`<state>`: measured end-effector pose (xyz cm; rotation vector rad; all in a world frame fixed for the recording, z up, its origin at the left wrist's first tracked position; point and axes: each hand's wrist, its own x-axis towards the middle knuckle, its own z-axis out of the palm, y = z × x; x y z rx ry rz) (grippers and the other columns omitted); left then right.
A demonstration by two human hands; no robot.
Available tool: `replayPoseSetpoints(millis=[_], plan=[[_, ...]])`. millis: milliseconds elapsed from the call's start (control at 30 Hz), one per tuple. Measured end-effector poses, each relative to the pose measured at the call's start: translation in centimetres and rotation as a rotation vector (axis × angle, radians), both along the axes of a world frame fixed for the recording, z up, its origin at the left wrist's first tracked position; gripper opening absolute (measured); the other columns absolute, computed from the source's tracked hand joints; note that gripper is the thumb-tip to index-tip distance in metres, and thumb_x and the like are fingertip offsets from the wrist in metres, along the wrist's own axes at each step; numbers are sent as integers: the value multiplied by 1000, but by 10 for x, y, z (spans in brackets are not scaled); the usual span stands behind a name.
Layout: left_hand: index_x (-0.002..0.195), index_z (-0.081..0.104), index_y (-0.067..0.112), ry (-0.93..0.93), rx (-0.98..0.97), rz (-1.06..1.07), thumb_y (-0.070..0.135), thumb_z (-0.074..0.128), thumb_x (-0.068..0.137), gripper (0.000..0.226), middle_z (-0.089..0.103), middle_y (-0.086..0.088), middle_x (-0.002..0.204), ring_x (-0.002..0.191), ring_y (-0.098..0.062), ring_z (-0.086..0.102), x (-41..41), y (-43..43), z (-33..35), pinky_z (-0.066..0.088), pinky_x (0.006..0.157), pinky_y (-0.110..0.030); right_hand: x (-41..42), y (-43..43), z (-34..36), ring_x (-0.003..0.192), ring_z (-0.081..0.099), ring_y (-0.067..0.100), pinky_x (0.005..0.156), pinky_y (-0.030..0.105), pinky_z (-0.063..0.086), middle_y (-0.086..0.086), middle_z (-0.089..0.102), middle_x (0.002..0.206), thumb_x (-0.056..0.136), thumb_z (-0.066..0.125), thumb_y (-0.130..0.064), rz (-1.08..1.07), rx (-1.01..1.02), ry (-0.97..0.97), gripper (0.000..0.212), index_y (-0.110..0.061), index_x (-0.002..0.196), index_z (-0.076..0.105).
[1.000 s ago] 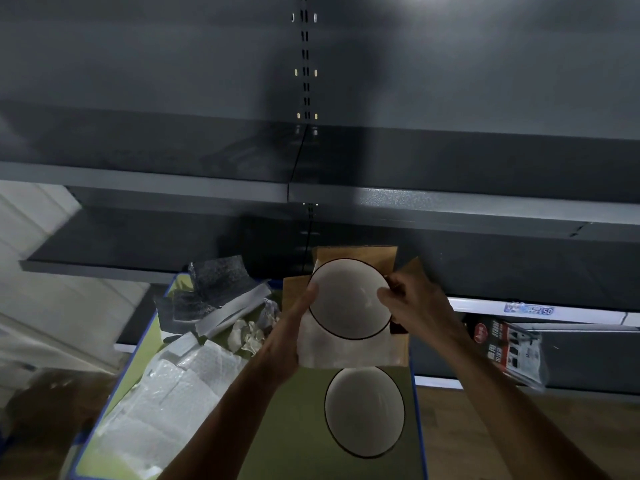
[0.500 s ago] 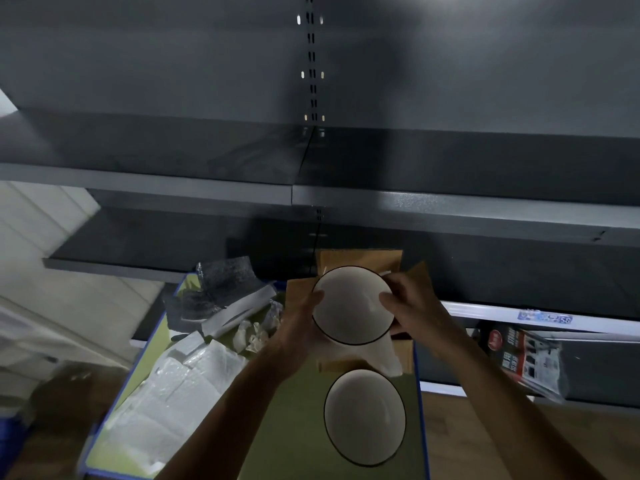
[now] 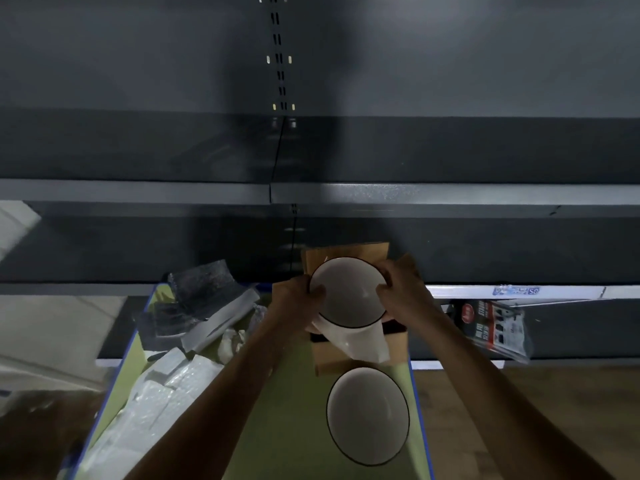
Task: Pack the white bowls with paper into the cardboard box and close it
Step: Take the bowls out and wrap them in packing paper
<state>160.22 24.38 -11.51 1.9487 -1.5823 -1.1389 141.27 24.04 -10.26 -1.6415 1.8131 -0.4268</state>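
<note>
— Left of the left hand?
— Foam (image 3: 162,403), heaped on the table (image 3: 287,427), well apart from both hands.
— Left hand (image 3: 294,299)?
— Curled round the left rim of a bowl (image 3: 348,292), thumb over the edge.
— Between the hands?
— That bowl, upright, held over the open box (image 3: 323,358). Paper (image 3: 360,341) under it, hanging down the near side across the box's front wall.
— Right hand (image 3: 401,296)?
— Gripping the right rim, fingers bent round it.
— Nearer than the hands?
— Second bowl (image 3: 368,415), flat on the table, just beside the box, untouched.
— Right of the right hand?
— Packet (image 3: 491,327), well apart, beyond the table's edge.
</note>
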Motion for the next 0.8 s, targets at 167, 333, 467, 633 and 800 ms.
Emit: replayPoseSetpoints(millis=[167,333,467,633,800], plan=[[114,61,18,-21,123,-64,21,47,92,26,69,-10,107,81,-28,72,3,-11,1,61,74,-41,3,-2,-5,85,51,20,69,32,46,1,50,94,89,55,-12,-29,61,68,38,-21,124,44],[114,56,16,97,219,-68,14,46,92,24,69,-11,96,74,-32,73,6,-19,-7,61,72,-46,3,-12,-7,86,54,20,65,28,46,1,57,100,90,56,-13,-6,75,70,42,-23,129,45],[107,58,16,-56,190,-137,22,46,91,21,72,-8,87,66,-25,73,4,-24,-13,60,76,-41,6,-22,-8,82,58,20,57,24,42,5,61,101,93,54,-15,66,140,175,37,-20,129,47],[90,56,11,-192,190,-217,21,45,92,15,71,-10,87,76,-24,68,-5,-25,-12,56,72,-34,12,-35,-20,97,61,27,68,30,44,14,64,113,93,53,-10,87,215,218,38,-13,131,49],[119,54,-3,-99,318,-169,13,41,99,28,64,-20,113,72,-25,64,-24,-29,-21,53,57,-20,22,-43,-37,105,61,30,75,34,46,15,62,117,96,51,-16,110,230,329,34,-5,128,46]])
